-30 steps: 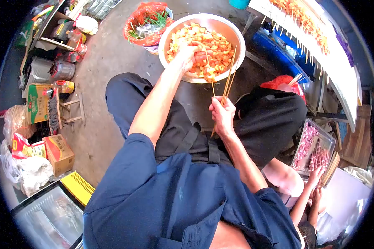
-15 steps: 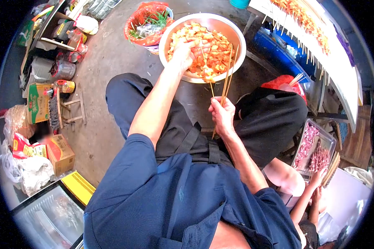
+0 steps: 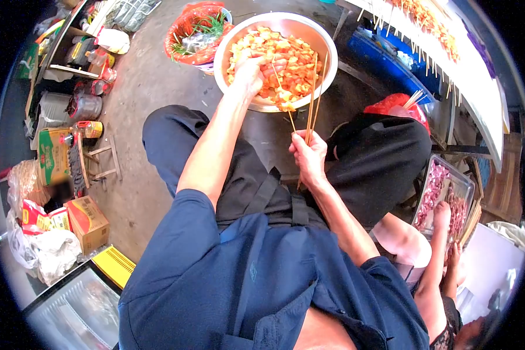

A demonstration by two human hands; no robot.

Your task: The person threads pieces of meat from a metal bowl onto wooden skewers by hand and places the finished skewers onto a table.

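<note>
Skewer in hand: I see one part-filled skewer slanting over the near rim of the bowl, orange chunks threaded on its upper stretch and its lower end at the right hand.
Right hand's grip: closed, thumb and forefinger pinching that skewer; two bare skewers are held in the same hand, pointing up across the bowl's rim, their lower ends showing below the fist.
Left hand's grip: I have the left hand reaching into the bowl, beside the skewer's upper end; its fingertips are lost among the food, so I cannot tell whether they pinch a piece.
Bowl: a wide metal bowl, heaped with loose orange chunks, ahead of the person's knees.
Beside the bowl: on its left, a bucket lined with a red bag, green stalks sticking out.
By the right knee: a red bag with pale sticks poking from it; behind that, a blue crate below the table.
Table, upper right: a white table carrying a row of loaded skewers, bare ends jutting past the edge.
Co-worker, lower right: I can make out another person's hand over a clear tray of pinkish meat.
Far left: bottles, a green carton, a small wooden stool and an orange-and-brown box.
</note>
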